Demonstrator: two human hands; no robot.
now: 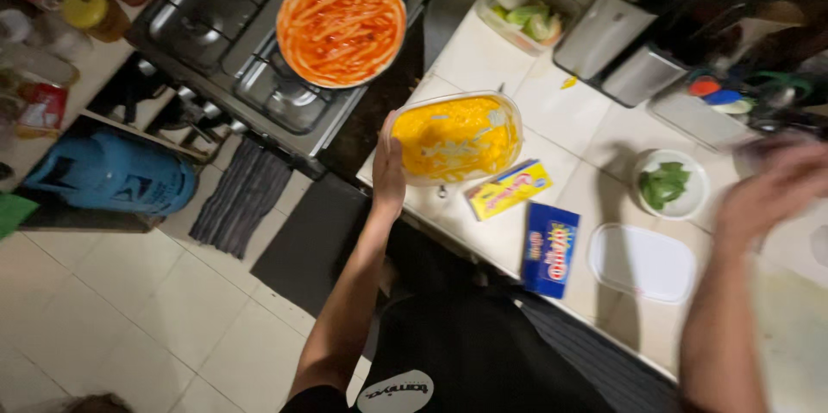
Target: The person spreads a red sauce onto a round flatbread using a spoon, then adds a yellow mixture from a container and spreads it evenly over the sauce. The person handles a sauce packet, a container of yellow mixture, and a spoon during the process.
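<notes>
From up here I see my left hand (388,163) laid flat against the near side of the clear oval plastic tub of yellow grated cheese (457,137), fingers extended along its wall rather than curled under — a steadying hold, as I judge it, since the tub sits at the very corner of the white tiled counter (552,111), close to the edge; the palm is open and pressed on, nothing else in it. My right hand (772,189) hangs blurred over the far right of the counter, well apart from the tub; it looks loosely spread, but I cannot tell whether it has hold of anything. Just beside the tub lie a yellow carton (509,190) and a blue carton (551,249); next to those a white rectangular plastic lid (642,262) lies flat, and a small white bowl of green leaves (671,184) stands near it. Left of the counter, on the grey gas stove (220,12), a round pan of red-sauced pasta (341,27) rests over a burner — near the tub; a blue gas cylinder (112,176) stands on the floor below.
</notes>
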